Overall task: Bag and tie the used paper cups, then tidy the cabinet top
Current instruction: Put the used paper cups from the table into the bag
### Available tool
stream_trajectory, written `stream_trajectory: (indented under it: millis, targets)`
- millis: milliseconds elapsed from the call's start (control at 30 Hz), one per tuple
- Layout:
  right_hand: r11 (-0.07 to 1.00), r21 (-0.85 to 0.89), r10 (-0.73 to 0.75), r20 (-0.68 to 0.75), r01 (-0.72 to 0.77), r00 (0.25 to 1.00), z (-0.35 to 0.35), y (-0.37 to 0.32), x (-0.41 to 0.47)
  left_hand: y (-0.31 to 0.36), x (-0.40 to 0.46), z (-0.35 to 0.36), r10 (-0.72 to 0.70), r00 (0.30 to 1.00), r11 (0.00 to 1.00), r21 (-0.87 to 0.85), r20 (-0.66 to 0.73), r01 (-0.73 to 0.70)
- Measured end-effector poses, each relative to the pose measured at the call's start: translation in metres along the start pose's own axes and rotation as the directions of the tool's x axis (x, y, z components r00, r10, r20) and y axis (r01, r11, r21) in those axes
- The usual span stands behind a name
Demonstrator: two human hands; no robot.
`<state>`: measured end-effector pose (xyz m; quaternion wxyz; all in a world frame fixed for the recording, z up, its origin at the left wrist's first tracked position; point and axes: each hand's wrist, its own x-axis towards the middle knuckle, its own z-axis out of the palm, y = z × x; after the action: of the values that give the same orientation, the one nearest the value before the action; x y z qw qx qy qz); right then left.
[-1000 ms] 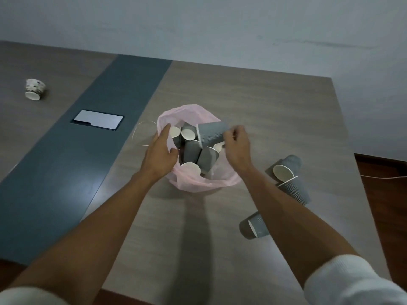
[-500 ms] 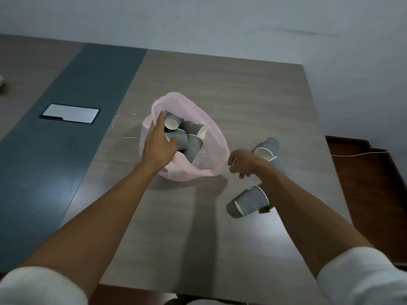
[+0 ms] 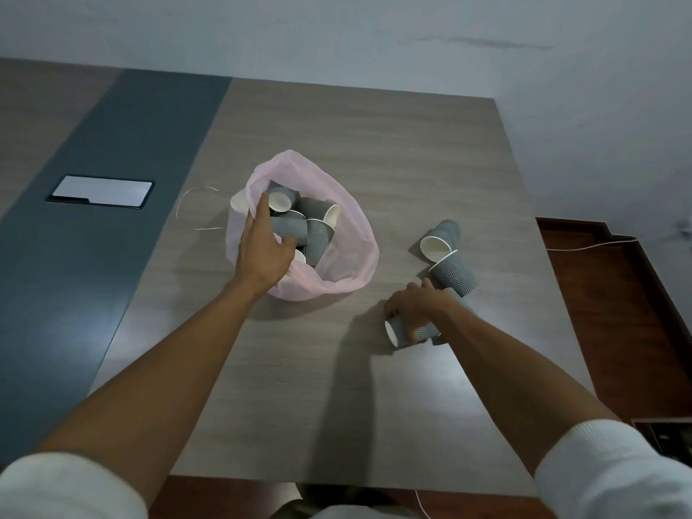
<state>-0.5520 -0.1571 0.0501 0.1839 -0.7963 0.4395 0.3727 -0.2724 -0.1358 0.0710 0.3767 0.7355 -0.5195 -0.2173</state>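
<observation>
A pink plastic bag (image 3: 348, 234) lies open on the wooden cabinet top (image 3: 374, 136), with several grey wavy paper cups (image 3: 318, 234) inside it. My left hand (image 3: 262, 249) grips the bag's near-left rim and holds it open. My right hand (image 3: 415, 305) is closed over a grey paper cup (image 3: 400, 333) that lies on its side to the right of the bag. Two more grey cups (image 3: 455, 271) lie on their sides just beyond that hand, one showing its white inside (image 3: 436, 247).
A thin pale string (image 3: 194, 207) lies left of the bag. A dark grey strip (image 3: 112, 219) runs down the top at left, with a flat white-faced rectangle (image 3: 101, 191) on it. The right edge drops to a brown floor (image 3: 618, 312) with a white cable (image 3: 588, 246).
My right hand left the bag's mouth, swung right and down, and closed on the nearest loose cup. The view shifted right, so the patterned cup at far left is out of frame.
</observation>
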Motion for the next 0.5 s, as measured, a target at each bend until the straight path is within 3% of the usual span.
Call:
stream_trajectory:
  millis: [67,100,133,200,267,333,400,500]
  targets:
    - [0.954,0.291,-0.054,-0.083,0.076,0.995,-0.020,0.001,0.006,-0.002,-0.001,-0.004,-0.005,1.000,1.000,0.003,0.003,0.005]
    - [0.854,0.504,-0.054,-0.156,0.126,0.986,-0.031,0.002,0.009,-0.003,-0.001,-0.005,-0.014,1.000,1.000,0.009,0.005,0.014]
    - [0.704,0.684,-0.035,-0.236,0.192,0.971,-0.044,0.002,0.011,-0.005,0.000,-0.007,-0.024,1.000,1.000,0.014,0.009,0.024]
    - [0.367,0.866,0.009,-0.368,0.339,0.930,-0.067,-0.004,0.016,-0.007,0.000,-0.010,-0.034,0.999,0.999,0.023,0.018,0.033]
    - [0.051,0.892,0.058,-0.451,0.449,0.890,-0.084,-0.017,0.022,-0.008,0.001,-0.013,-0.037,0.999,0.999,0.018,0.021,0.036]
    - [-0.166,0.850,0.173,-0.475,0.501,0.863,-0.095,-0.034,0.033,-0.010,0.001,-0.015,-0.047,0.999,0.999,0.004,0.024,0.046]
    - [-0.285,0.819,0.266,-0.433,0.499,0.861,-0.102,-0.052,0.046,-0.010,0.002,-0.016,-0.055,0.998,0.998,-0.008,0.030,0.055]
    - [-0.295,0.802,0.356,-0.412,0.519,0.839,-0.109,-0.078,0.065,-0.010,0.002,-0.019,-0.041,0.998,0.999,-0.015,0.047,0.042]
